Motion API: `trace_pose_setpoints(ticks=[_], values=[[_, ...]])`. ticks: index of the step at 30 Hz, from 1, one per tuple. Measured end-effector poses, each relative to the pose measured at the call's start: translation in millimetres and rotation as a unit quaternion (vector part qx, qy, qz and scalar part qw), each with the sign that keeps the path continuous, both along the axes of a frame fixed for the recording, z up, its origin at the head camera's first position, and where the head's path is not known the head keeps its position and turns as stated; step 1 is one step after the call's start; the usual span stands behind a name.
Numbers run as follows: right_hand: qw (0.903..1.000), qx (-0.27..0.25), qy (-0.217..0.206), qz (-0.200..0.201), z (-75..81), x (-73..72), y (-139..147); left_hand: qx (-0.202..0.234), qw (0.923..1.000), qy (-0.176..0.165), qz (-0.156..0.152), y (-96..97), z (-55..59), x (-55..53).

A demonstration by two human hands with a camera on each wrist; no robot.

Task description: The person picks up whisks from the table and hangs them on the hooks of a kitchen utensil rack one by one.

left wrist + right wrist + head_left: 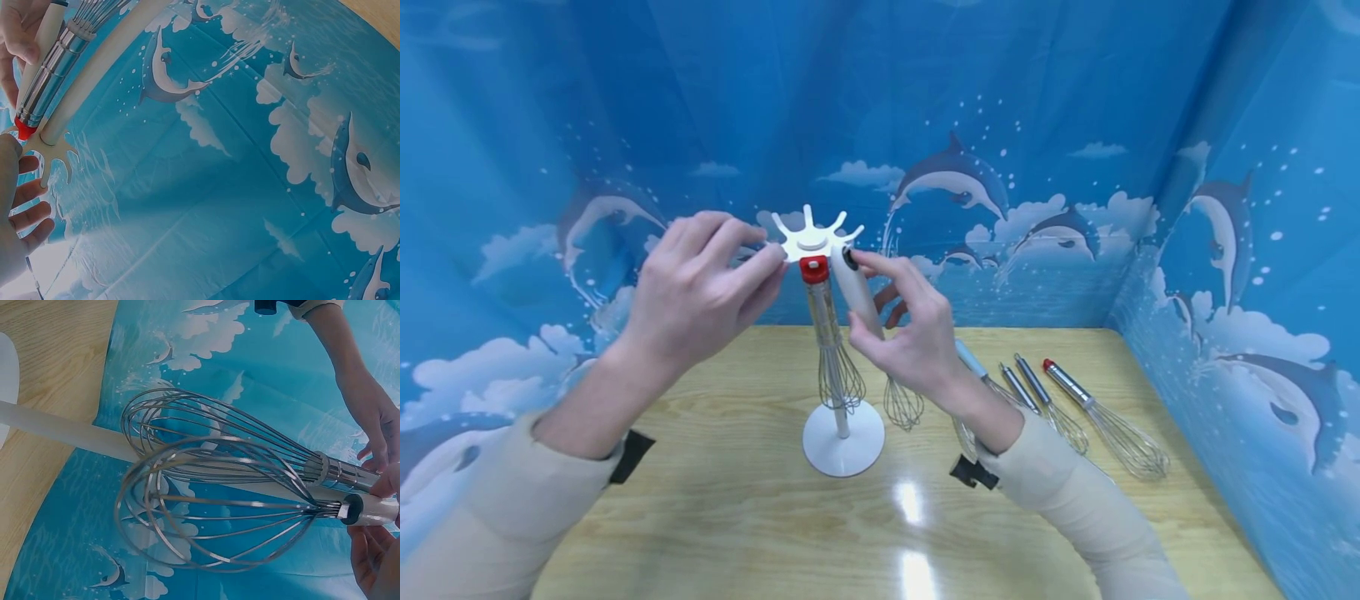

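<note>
A white whisk stand [793,244] with spoke-like hooks round its top rises from a round base [842,460]. A metal whisk with a red end [815,270] hangs from its front, wires downward. My left hand [700,279] pinches the stand's top at its left edge with thumb and forefinger; the other fingers [31,217] spread loosely in the left wrist view. In my right hand [913,325] is a white-handled whisk [859,293], gripped by the handle, its upper end at the hooks beside the hanging whisk. Its wire loops [215,534] fill the right wrist view's middle.
To the right on the wooden table [715,508] lie several more whisks: a light-blue-handled one [972,358], small metal ones [1034,379] and a large one with a red end [1123,437]. A blue dolphin-printed curtain [700,100] encloses the back and sides.
</note>
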State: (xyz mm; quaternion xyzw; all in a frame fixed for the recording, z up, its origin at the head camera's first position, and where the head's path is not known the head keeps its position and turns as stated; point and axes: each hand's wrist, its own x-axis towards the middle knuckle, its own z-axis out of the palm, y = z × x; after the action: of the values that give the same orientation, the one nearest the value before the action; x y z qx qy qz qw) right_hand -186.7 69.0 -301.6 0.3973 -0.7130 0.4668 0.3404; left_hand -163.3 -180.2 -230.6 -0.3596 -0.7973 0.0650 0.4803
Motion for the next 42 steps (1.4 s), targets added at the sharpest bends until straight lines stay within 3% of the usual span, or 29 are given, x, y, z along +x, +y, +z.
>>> trace_pose_setpoints(ticks=[22, 42], values=[[0.9987, -0.01, -0.043, 0.024, -1.5, -0.4, -1.3, -0.009, 0.9997, -0.007, 0.019, -0.5, -0.3, -0.3], [0.9975, -0.012, -0.063, 0.029, -3.4, 0.5, -1.9, 0.007, 0.9999, 0.005, 0.005, 0.3, -0.5, -1.8]])
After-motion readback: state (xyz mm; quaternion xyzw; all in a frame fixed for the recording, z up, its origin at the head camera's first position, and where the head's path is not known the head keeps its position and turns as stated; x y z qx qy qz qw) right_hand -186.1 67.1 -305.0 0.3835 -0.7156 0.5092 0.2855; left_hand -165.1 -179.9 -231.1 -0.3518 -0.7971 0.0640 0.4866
